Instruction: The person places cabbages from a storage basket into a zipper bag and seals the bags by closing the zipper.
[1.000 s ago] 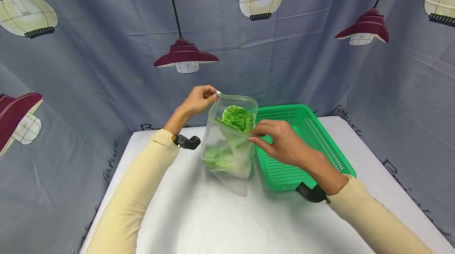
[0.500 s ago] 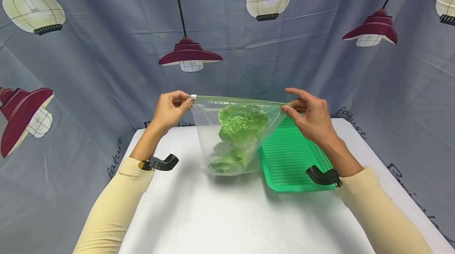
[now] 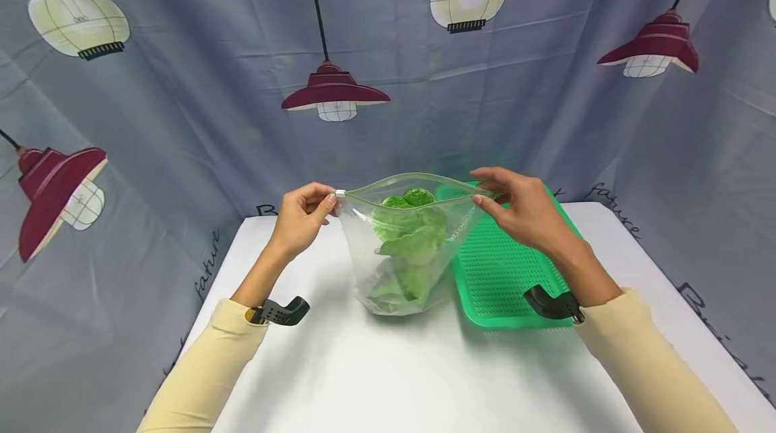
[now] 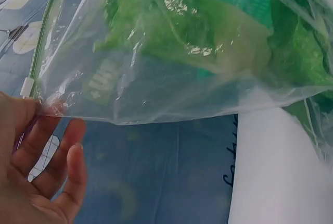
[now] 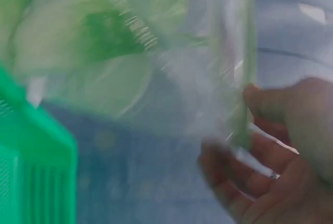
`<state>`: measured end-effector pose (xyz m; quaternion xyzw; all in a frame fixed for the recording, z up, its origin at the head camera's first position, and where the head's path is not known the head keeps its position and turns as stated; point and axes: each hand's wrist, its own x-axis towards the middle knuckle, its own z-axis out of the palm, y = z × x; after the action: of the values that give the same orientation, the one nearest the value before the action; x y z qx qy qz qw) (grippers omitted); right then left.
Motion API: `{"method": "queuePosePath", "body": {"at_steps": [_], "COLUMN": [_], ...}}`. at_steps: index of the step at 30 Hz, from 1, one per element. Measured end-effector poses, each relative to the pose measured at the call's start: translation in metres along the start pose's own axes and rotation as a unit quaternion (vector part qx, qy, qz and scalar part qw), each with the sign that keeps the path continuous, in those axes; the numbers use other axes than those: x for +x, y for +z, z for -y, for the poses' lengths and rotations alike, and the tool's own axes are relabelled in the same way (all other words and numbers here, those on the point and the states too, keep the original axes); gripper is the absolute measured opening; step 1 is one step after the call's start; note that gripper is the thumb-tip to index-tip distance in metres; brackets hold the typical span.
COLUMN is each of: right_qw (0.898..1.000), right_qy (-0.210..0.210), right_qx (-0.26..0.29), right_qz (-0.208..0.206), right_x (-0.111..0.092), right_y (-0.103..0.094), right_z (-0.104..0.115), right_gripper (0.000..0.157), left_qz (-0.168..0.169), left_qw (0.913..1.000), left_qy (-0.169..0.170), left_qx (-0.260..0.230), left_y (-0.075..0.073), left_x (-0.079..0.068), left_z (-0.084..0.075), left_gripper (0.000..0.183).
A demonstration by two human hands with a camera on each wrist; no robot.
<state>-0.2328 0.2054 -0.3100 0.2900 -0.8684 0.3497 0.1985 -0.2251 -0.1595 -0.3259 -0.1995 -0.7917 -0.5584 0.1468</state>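
A clear zipper bag (image 3: pixel 364 264) with a green-edged mouth hangs between both hands, its bottom at the white table. Inside lie leafy green lettuce leaves (image 3: pixel 418 238). My left hand (image 3: pixel 301 217) pinches the mouth's left corner by the white slider (image 3: pixel 340 194), which also shows in the left wrist view as a white tab (image 4: pixel 27 87). The right hand (image 3: pixel 521 207) pinches the opposite corner between thumb and fingers, its index finger raised a little. Between the hands the mouth gapes. The right wrist view is blurred, with that hand (image 5: pixel 281 151) at the bag's edge.
A green perforated plastic basket (image 3: pixel 503 271) stands on the white table (image 3: pixel 388 379), behind and right of the bag. Part of it is behind the bag and the right hand. A grey-blue printed curtain (image 3: pixel 394 143) surrounds the table's back and sides.
The right hand has moved right from near the bag's front, stretching the mouth flat, then both hands have lowered slightly and the mouth gapes again. The lettuce has shifted inside the bag.
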Motion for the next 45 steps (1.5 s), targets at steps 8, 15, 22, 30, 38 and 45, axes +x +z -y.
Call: {"method": "queuePosePath", "body": {"at_steps": [8, 15, 22, 30, 38, 45], "right_qw": [0.996, 0.995, 0.994, 0.995, 0.993, 0.994], "right_qy": [-0.091, -0.070, 0.036, 0.059, 0.090, 0.086], "right_qx": [-0.014, -0.037, 0.026, 0.060, 0.076, 0.062], "right_qz": [-0.001, 0.060, 0.096, 0.050, 0.020, -0.007], "right_x": [0.033, 0.065, 0.085, 0.082, 0.079, 0.077], "right_y": [0.034, 0.078, 0.112, 0.131, 0.136, 0.142], "right_z": [0.055, 0.090, 0.092, 0.092, 0.098, 0.098], "right_gripper": [0.038, 0.036, 0.037, 0.028, 0.022, 0.018], "left_qz": [-0.020, -0.051, -0.082, -0.112, -0.133, -0.142], "left_qw": [0.9997, 0.9983, 0.9951, 0.9900, 0.9842, 0.9812], "left_qy": [0.011, 0.002, -0.013, -0.019, -0.030, -0.029], "left_qx": [-0.009, -0.026, -0.054, -0.083, -0.113, -0.127], "left_y": [0.007, 0.014, 0.021, 0.028, 0.031, 0.033], "left_x": [-0.003, -0.004, -0.005, -0.006, -0.008, -0.007], "left_z": [-0.001, 0.002, 0.009, 0.014, 0.013, 0.031], "left_gripper": [0.015, 0.017, 0.019, 0.018, 0.017, 0.017]}}
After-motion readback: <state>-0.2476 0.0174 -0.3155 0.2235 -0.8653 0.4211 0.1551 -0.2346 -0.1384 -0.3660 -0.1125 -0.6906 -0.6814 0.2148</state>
